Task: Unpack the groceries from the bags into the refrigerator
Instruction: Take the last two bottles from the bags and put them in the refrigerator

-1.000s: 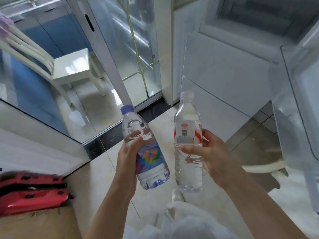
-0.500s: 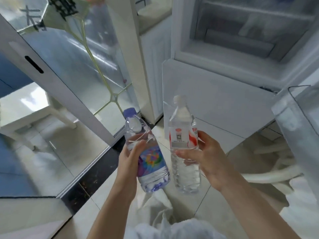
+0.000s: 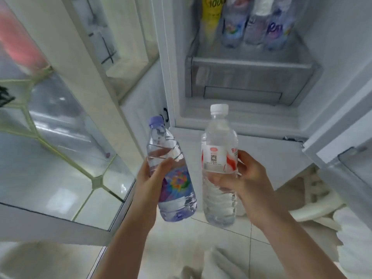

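My left hand (image 3: 149, 182) grips a water bottle with a purple cap and a colourful label (image 3: 171, 174), tilted slightly left. My right hand (image 3: 247, 182) holds a clear water bottle with a white cap and a red-and-white label (image 3: 219, 158), upright. Both bottles are in front of the open refrigerator (image 3: 241, 117). On its shelf above stand a yellow bottle (image 3: 211, 15) and several purple-labelled bottles (image 3: 233, 25). Under that shelf sits a clear drawer (image 3: 251, 81).
The refrigerator door (image 3: 346, 158) hangs open at the right with a clear door bin. A glass sliding door with a white frame (image 3: 66, 121) stands at the left. White plastic bags (image 3: 322, 218) lie on the tiled floor at the lower right.
My view has tilted up, so the refrigerator's inside and its stored bottles now show. Both hands have kept their bottles and raised them toward the open compartment.
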A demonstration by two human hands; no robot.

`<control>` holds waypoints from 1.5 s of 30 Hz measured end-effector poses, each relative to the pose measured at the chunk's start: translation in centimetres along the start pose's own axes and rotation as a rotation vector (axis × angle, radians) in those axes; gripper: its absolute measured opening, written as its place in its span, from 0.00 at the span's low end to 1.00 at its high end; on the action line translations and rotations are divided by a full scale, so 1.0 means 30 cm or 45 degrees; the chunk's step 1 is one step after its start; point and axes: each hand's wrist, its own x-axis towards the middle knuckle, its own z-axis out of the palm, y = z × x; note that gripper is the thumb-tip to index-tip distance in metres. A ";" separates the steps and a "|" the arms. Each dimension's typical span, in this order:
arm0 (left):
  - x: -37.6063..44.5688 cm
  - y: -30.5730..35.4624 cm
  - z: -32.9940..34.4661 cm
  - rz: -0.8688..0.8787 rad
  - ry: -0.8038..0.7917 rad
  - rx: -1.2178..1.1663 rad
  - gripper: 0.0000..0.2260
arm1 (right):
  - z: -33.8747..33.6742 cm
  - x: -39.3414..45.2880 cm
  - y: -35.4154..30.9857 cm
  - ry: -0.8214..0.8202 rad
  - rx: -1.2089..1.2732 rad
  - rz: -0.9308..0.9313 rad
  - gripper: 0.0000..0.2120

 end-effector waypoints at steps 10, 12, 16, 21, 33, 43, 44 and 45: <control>0.326 0.260 0.286 0.393 -0.264 0.082 0.23 | -0.136 0.284 -0.280 0.182 0.096 -0.295 0.26; 0.380 0.313 0.354 0.489 -0.294 0.091 0.24 | -0.167 0.346 -0.336 0.213 0.119 -0.359 0.26; 0.494 0.408 0.478 0.703 -0.283 0.144 0.19 | -0.211 0.477 -0.432 0.293 0.140 -0.518 0.26; 0.641 0.494 0.600 0.906 -0.189 0.164 0.15 | -0.238 0.620 -0.528 0.391 0.169 -0.691 0.25; 0.956 0.568 0.747 1.028 -0.184 0.184 0.35 | -0.199 0.950 -0.667 0.608 0.198 -0.935 0.34; 1.133 0.495 0.743 0.961 0.023 0.161 0.34 | -0.177 1.130 -0.600 0.655 0.098 -1.065 0.35; 1.140 0.481 0.742 0.961 0.033 0.160 0.31 | -0.172 1.142 -0.592 0.658 0.094 -1.057 0.35; 1.142 0.468 0.743 0.981 0.043 0.158 0.29 | -0.167 1.152 -0.583 0.655 0.086 -1.044 0.36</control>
